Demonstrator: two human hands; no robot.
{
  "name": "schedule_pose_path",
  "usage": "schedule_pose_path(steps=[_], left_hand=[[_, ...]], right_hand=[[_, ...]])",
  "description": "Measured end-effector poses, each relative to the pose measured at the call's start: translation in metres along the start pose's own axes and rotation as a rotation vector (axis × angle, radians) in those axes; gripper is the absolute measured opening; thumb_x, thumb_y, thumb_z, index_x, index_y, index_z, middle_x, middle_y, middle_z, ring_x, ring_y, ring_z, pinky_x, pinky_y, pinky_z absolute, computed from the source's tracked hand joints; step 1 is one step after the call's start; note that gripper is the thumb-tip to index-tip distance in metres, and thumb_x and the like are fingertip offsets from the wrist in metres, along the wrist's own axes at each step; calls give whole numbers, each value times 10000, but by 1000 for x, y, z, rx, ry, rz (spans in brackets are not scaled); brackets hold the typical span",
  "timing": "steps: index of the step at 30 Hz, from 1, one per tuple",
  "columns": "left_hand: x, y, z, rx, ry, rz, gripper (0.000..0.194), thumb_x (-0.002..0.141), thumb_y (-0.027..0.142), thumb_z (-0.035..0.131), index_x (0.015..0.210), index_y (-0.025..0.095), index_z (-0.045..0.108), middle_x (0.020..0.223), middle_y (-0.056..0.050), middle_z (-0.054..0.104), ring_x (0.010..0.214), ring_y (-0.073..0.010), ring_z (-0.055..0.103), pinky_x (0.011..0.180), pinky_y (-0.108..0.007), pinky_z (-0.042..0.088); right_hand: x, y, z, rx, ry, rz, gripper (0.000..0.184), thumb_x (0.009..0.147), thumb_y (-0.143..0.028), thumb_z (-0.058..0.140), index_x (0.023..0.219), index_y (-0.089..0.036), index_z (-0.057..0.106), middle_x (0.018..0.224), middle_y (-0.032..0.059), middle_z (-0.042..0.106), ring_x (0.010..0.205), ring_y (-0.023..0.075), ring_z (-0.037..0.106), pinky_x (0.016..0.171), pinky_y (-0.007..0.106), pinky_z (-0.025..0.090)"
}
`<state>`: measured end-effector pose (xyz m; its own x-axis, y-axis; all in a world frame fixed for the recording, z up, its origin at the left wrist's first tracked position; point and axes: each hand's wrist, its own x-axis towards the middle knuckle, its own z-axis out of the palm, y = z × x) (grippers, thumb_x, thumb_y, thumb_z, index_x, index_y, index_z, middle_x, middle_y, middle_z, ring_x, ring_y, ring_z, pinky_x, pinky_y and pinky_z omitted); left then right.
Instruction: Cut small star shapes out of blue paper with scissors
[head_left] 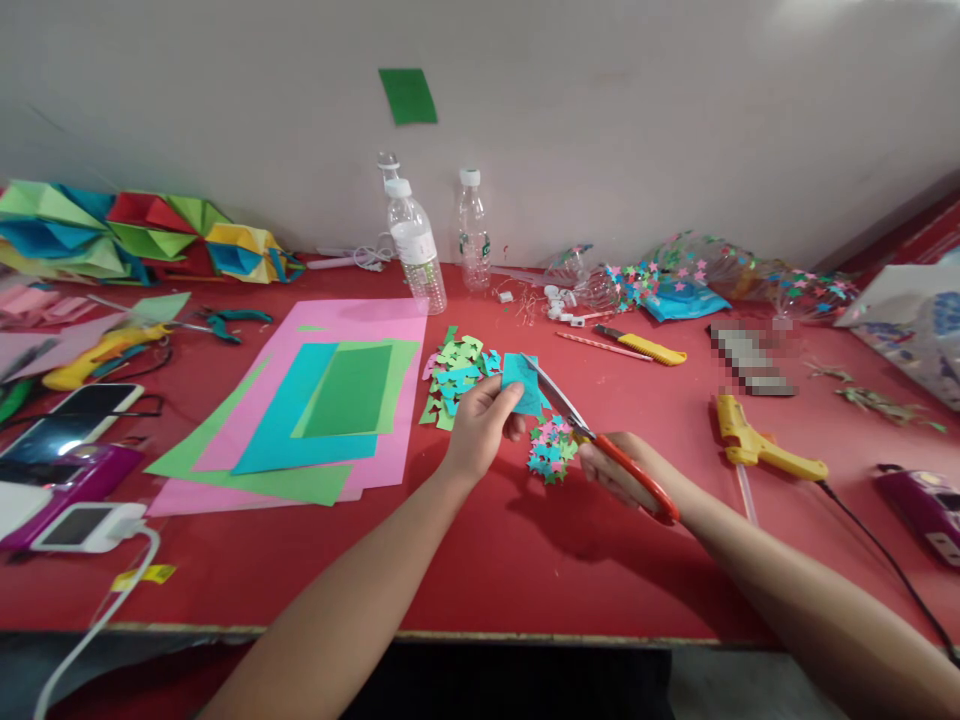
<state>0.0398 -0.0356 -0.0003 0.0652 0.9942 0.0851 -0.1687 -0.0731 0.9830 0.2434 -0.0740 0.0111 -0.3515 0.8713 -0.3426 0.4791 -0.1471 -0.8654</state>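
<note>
My left hand (480,428) pinches a small teal piece of paper (523,385) above the red table (525,560). In my right hand (622,472) are red-handled scissors (600,440), their blades reaching up and left into the teal paper. Just below the blades lies a small heap of cut paper stars (551,450) in pink, teal and green. Green and teal paper scraps (454,378) are piled just left of the held paper.
Stacked pink, green and teal sheets (315,410) lie at left. Two plastic bottles (417,245) stand at the back wall. A yellow glue gun (761,448) and a yellow cutter (645,346) lie at right. Phones and chargers (67,470) sit far left; folded paper shapes (135,235) at back left.
</note>
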Motion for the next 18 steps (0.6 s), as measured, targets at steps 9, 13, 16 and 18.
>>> schedule_pose_path(steps=[9, 13, 16, 18], left_hand=[[10, 1, -2, -436, 32, -230, 209, 751, 350, 671, 692, 177, 568, 550, 23, 580, 476, -80, 546, 464, -201, 445], [8, 6, 1, -531, -35, -374, 183, 692, 279, 727, 735, 155, 600, 607, 3, 632, 517, -84, 592, 506, -197, 489], [9, 8, -1, -564, 10, -301, 191, 660, 209, 745, 650, 151, 563, 544, 38, 571, 458, -35, 502, 456, -152, 410], [10, 8, -2, -557, 2, -244, 249, 667, 210, 739, 589, 155, 509, 511, 54, 515, 433, -20, 439, 437, -153, 360]], right_hand=[[-1, -2, 3, 49, 5, 31, 583, 756, -768, 522, 616, -205, 468, 392, -73, 359, 333, 67, 324, 352, 216, 249], [-1, -2, 4, 23, 14, 28, 592, 753, -780, 512, 625, -204, 466, 400, -71, 358, 337, 67, 321, 355, 219, 244], [-1, -2, 4, 6, 12, 17, 588, 762, -772, 508, 620, -203, 471, 408, -67, 365, 343, 69, 322, 361, 221, 244], [0, -2, 4, -8, 22, 19, 571, 761, -753, 531, 622, -202, 475, 414, -68, 360, 348, 71, 322, 364, 223, 242]])
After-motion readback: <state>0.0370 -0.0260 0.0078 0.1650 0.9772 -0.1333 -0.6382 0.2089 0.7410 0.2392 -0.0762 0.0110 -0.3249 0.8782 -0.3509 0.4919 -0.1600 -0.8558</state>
